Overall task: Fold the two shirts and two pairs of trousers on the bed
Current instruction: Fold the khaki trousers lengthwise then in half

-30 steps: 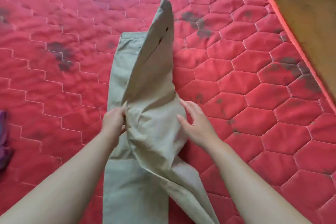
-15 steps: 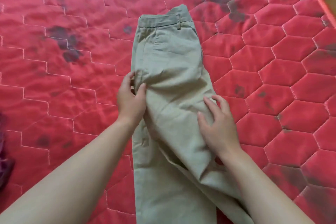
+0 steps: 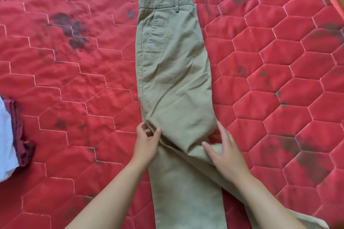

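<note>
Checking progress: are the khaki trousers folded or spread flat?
Half folded: the khaki trousers are doubled lengthwise at the waistband, but the top leg slants rightward off the bottom leg by the right hand; no crosswise fold.

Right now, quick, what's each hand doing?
Left hand: pinching the trousers at their left edge.
Right hand: open, fingers straight, resting on the trousers.

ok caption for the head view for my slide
Khaki cloth trousers lie lengthwise on a red quilted mattress, left hand pinching their edge, right hand flat on one leg.
</note>
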Demonstrator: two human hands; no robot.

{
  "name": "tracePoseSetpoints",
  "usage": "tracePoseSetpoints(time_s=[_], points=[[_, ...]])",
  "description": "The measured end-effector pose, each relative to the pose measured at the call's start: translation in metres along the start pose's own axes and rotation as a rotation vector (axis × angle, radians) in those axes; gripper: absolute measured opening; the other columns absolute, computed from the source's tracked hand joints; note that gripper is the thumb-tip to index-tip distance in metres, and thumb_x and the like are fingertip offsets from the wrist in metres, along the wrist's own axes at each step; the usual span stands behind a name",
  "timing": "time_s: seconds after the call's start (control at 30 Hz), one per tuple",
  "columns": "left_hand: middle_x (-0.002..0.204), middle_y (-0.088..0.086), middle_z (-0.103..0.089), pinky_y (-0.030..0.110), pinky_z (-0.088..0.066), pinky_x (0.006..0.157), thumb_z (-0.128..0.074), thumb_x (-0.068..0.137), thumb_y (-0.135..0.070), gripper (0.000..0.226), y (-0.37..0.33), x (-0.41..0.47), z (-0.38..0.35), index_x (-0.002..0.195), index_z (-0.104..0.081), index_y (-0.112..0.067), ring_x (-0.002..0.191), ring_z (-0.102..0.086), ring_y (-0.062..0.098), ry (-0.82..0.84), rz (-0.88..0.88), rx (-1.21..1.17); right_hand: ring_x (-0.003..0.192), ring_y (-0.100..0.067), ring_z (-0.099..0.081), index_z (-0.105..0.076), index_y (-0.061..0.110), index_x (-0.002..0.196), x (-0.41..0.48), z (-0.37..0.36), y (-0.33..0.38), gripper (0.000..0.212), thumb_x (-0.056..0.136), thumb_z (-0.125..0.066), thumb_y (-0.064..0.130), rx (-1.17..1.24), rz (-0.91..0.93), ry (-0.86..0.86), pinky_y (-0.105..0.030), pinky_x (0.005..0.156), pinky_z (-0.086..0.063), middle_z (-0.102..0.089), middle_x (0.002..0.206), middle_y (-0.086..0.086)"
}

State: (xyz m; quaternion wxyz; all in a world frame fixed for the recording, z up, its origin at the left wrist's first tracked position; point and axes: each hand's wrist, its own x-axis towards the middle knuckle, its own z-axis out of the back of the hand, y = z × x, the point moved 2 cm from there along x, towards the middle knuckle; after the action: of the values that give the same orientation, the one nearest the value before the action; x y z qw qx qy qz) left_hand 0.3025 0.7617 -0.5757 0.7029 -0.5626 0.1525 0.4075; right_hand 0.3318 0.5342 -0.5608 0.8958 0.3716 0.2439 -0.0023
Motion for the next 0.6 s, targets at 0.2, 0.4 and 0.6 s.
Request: tracePoseSetpoints(time_s=[0.2,0.4,0.6], points=[[0.097,0.008,-0.065,0.035,-0.047,0.083,-0.060,0.089,-0.016,0.021,0.039,-0.057,-0.040,0.109,-0.055,-0.010,0.089,-0.062,0.025,0.117,0.100,-0.034,0.129,-0.009,-0.038,-0.028,0.030,0.142,-0.056,0.017,-0.036,0.081,0.075,-0.065,0.055,-0.103,-0.071,0.060,-0.038,0.107,-0.033,-0.042,0.139,0.010],[0.086,-0.003,-0.065,0.030,-0.051,0.074,-0.064,0.085,-0.027,0.020,0.051,-0.086,-0.103,0.099,-0.060,-0.013,0.081,-0.063,0.016,-0.096,0.155,-0.173,0.112,-0.014,-0.053,-0.054,0.024,0.124,-0.074,0.025,-0.079,0.043,0.084,-0.062,0.039,-0.121,-0.010,0.060,-0.027,0.092,-0.038,-0.059,0.117,0.010],[0.065,-0.003,-0.057,0.018,-0.040,0.054,-0.053,0.086,-0.009,0.013,0.047,-0.109,-0.114,0.074,-0.055,-0.011,0.059,-0.052,0.008,-0.346,-0.022,-0.303,0.071,-0.006,-0.059,-0.064,0.027,0.087,-0.084,0.028,-0.079,0.009,0.086,-0.060,0.019,-0.023,0.149,-0.014,-0.025,0.066,-0.044,-0.066,0.075,0.012]])
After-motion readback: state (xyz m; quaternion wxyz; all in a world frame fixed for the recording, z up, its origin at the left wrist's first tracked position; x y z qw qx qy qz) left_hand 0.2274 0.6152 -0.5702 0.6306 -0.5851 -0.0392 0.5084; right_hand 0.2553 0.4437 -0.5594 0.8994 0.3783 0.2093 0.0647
